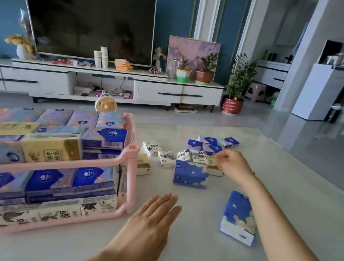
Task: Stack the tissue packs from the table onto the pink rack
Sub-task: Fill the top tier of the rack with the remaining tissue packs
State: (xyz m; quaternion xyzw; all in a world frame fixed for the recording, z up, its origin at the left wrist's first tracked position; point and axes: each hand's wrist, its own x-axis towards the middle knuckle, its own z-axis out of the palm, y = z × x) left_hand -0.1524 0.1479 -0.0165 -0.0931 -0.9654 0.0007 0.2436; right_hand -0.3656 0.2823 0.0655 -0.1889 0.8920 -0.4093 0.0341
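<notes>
The pink rack (132, 153) stands on the left of the table, both tiers packed with blue, purple, yellow and white tissue packs. Loose packs lie in a cluster to its right: small white ones (165, 158), a larger blue pack (190, 175) and small blue ones (210, 141) behind. Another blue pack (239, 216) lies alone nearer to me. My right hand (234, 165) reaches into the cluster, fingers curled on a small yellowish pack (213, 166). My left hand (148, 223) hovers flat, fingers straight, just right of the rack's lower tier, holding nothing.
The pale table (284, 170) runs on to the right and toward me. A small yellow fan (106, 103) stands behind the rack. Beyond the table are a TV on a white console, potted plants and open grey floor.
</notes>
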